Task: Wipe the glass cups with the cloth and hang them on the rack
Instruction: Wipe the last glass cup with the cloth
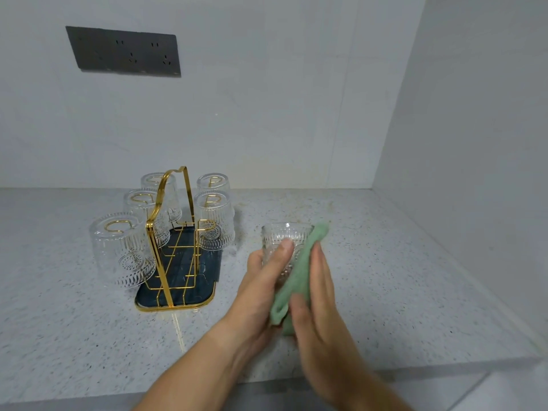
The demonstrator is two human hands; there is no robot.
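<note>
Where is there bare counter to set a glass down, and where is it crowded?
Free: counter between the right hand and the right wall; also the near-left stretch from the rack to the front edge. Crowded: around the rack, ringed by five hung glasses.

Domestic kitchen corner. Evidence: speckled stone worktop (pixel 89 336) against pale tiled wall (pixel 267 99), dark socket panel (pixel 123 51) set in it, gold cup rack (pixel 173 247) holding upturned glasses (pixel 121 250).
</note>
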